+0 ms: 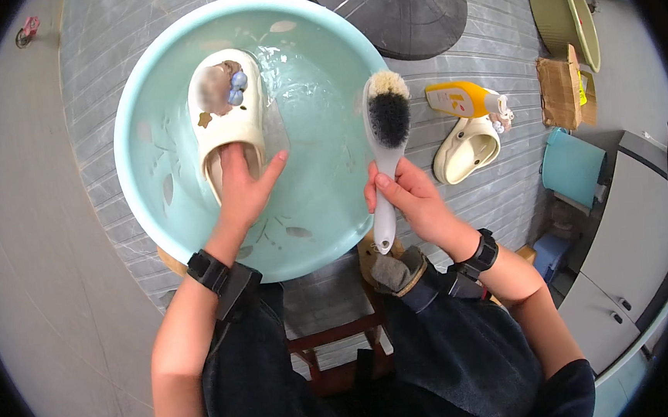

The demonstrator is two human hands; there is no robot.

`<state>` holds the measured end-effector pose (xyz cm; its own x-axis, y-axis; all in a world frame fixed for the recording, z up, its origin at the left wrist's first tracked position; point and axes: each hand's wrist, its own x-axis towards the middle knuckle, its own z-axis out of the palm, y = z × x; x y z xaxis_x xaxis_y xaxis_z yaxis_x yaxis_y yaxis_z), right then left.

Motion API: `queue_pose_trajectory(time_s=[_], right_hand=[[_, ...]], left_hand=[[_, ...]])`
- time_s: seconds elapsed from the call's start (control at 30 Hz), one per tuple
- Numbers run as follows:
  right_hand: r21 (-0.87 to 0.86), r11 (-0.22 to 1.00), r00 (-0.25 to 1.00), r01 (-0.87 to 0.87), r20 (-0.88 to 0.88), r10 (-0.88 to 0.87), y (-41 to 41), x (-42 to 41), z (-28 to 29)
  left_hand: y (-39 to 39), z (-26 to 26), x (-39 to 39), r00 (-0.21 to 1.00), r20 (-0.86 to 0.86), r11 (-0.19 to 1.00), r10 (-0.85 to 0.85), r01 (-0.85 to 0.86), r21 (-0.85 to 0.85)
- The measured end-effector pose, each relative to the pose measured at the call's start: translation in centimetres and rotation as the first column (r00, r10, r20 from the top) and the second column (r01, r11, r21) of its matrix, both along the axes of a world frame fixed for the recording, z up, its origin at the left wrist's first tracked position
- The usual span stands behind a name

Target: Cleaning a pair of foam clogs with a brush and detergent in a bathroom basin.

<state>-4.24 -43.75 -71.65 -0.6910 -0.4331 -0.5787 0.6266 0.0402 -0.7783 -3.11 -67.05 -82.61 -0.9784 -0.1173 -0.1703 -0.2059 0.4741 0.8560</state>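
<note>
A cream foam clog with decorative charms, including blue ones and a brown star, sits in a light-blue plastic basin holding water. The fingers of my left hand reach inside the clog's opening, hiding their tips, while the thumb sticks out beyond its right rim. My right hand grips the pale grey handle of a scrub brush over the basin's right edge. Its dark and cream bristles face up towards me.
Right of the basin, a second cream clog lies beside a yellow bottle on grey tiles. Beyond are a round black base, a cardboard box, a greenish tub and a grey cabinet. A wall stands left.
</note>
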Motion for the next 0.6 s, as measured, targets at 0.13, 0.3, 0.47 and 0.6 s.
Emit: queue_pose_trajectory(time_s=[0.13,0.3,0.47,0.6], right_hand=[[-0.062,0.998,0.998,0.020,0.061,-0.016,-0.1,0.1,-1.3],[-0.094,0.995,0.999,0.026,0.031,-0.023,-0.4,0.4,-1.8],[-0.082,0.996,0.999,0.044,0.029,-0.042,0.0,0.0,-1.9],[-0.048,0.996,0.996,0.080,0.050,-0.077,0.3,-0.3,-1.8]], left_hand=[[0.3,0.7,-2.5,0.996,0.027,0.996,-0.083,0.082,0.018],[-1.2,0.6,-4.0,0.897,0.419,0.987,-0.140,0.094,0.128],[-1.4,3.9,-3.1,0.847,0.531,0.325,-0.017,-0.497,0.804],[-2.8,4.8,-1.7,0.837,0.548,0.121,0.020,-0.546,0.829]])
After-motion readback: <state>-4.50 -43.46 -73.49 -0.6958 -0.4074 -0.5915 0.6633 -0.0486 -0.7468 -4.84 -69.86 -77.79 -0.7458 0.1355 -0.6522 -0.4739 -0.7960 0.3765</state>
